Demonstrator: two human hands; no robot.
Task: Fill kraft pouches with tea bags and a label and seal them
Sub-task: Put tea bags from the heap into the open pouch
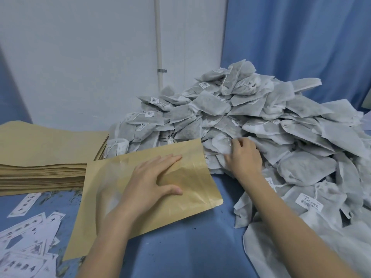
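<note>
Pressing flat-fingered on a kraft pouch [186,177], the left hand [149,183] steadies it; at 2 o'clock, right hand [244,157] fingers curl into the tea bag pile [261,121].

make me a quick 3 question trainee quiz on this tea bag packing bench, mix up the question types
1. True or false: the left hand lies flat with straight fingers on the single tan kraft paper pouch.
2. Multiple choice: where is the right hand? A) on the stack of flat kraft pouches B) at the near edge of the grey mesh tea bag heap C) on the white printed paper labels
3. Fill in: the printed labels lie on the ____ tablecloth, to the person's left.

Key: 1 true; 2 B; 3 blue
</note>
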